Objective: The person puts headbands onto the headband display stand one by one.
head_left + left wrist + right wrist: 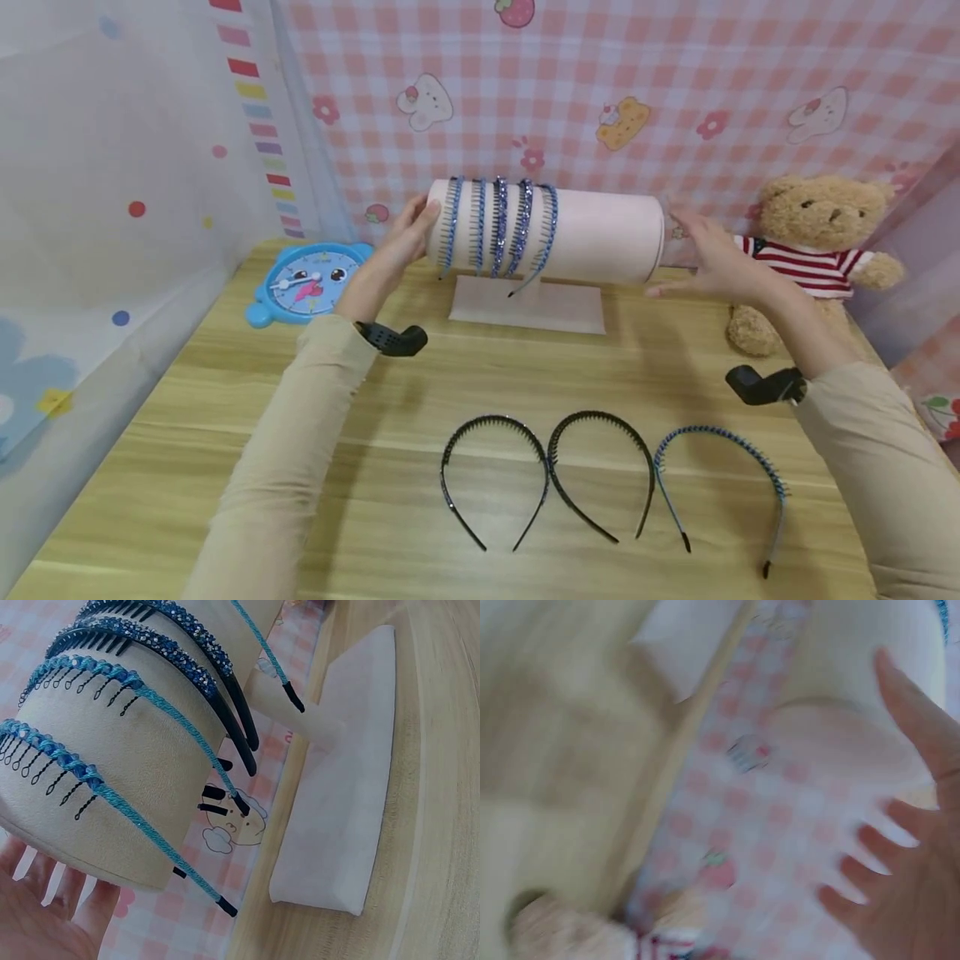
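Three loose headbands lie nearest, at 6 o'clock on the tabletop (225, 417): a black headband (493, 475), a second black headband (600, 471) touching it, and a blue headband (723, 492) just beside that. Beyond them at 12 o'clock stands the pale display roll (592, 233), lying crosswise on a white base (528, 304), with five blue beaded headbands (498, 225) crowded onto its 9 o'clock end.

Against that end presses the left hand (401, 242), fingers straight. At the 3 o'clock end is the right hand (712, 258), fingers spread and flat; whether it touches the roll I cannot tell.

A blue clock (307, 283) lies at 10 o'clock, near the left forearm. At 2 o'clock a teddy bear (813, 250) sits close behind the right wrist, crowding that side. Checked cloth rises directly behind the roll; open wood lies between the base and the loose headbands.

From the left wrist, the comb teeth and black tips of the mounted bands show, and the base sits near the tabletop's far edge. The right wrist view is blurred, showing only spread fingers (915, 720) before the roll's end face.
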A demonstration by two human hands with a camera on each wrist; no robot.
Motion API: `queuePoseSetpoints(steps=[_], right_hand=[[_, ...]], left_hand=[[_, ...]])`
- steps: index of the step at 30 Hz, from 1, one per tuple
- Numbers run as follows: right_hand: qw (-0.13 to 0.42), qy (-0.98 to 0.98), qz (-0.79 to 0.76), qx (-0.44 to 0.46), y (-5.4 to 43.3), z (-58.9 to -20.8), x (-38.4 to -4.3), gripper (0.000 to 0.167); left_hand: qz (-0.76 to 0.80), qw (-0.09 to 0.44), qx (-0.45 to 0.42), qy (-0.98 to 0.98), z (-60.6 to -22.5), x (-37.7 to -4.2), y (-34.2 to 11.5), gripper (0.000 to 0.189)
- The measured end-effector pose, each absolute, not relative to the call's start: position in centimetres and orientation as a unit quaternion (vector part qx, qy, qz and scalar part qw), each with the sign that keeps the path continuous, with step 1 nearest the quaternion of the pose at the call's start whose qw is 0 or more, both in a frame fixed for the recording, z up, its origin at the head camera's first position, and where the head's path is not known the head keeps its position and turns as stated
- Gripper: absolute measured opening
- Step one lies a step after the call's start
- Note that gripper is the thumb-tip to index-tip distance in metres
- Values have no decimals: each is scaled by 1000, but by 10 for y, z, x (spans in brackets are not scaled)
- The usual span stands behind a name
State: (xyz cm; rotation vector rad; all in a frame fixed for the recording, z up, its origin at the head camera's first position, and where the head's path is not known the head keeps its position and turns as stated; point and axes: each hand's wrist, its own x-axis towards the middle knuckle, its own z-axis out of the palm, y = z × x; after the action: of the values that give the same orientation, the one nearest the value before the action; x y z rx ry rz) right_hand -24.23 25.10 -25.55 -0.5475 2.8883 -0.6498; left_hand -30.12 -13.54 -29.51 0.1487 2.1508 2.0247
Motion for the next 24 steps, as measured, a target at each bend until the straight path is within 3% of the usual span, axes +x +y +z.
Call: queuePoseSetpoints(steps=[6,12,18,24], right_hand=[[272,932,-157,-179,299,-297,-208,76],[402,884,-175,-161,325,-338,-175,50],[430,866,-231,-106,327,-352,-163,20],[403,885,-201,-117,327,-343,-173,12]], left_hand=[[685,90,50,722,-294,-302,-137,57],[682,96,54,723,-295,-301,-136,58],[689,94,53,717,-295,-302,-135,57],[688,95,52,718,-295,-301,-136,58]])
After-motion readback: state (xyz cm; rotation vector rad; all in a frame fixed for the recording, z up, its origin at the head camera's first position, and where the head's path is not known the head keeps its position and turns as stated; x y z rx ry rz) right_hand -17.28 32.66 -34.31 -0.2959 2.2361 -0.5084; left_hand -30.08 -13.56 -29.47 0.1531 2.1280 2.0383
